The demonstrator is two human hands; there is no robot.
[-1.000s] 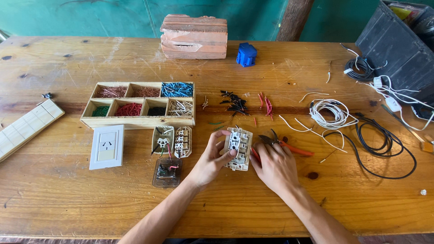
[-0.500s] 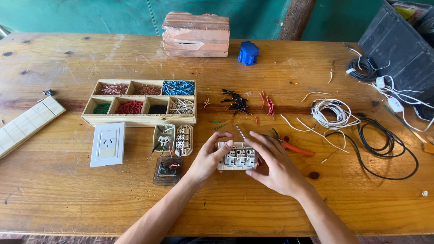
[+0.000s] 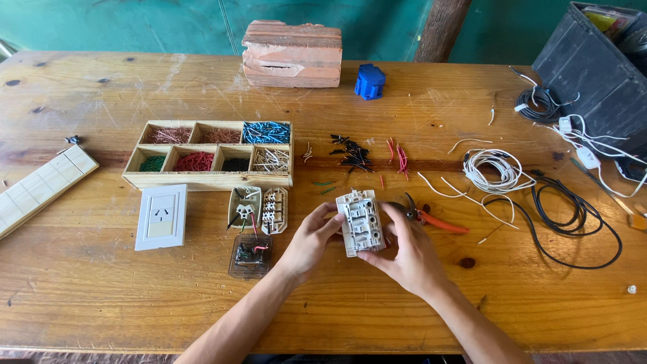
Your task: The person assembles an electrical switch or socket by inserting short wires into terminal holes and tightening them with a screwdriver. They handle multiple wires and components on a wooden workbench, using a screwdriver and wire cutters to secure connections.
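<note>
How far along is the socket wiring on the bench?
Done: wire bits sit sorted in the wooden tray, and stripped ends lie loose by it. In hand: left hand and right hand hold a white socket module, back up, no wires attached. Left: two open modules and the white faceplate lie apart, unassembled.

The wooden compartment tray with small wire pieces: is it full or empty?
Filled: the wooden compartment tray holds wire pieces in every compartment, among them blue ones and red ones. None looks empty.

A wooden tray (image 3: 209, 179) of wire bits — brick (image 3: 292, 54), blue box (image 3: 369, 81), pliers (image 3: 431, 218).
</note>
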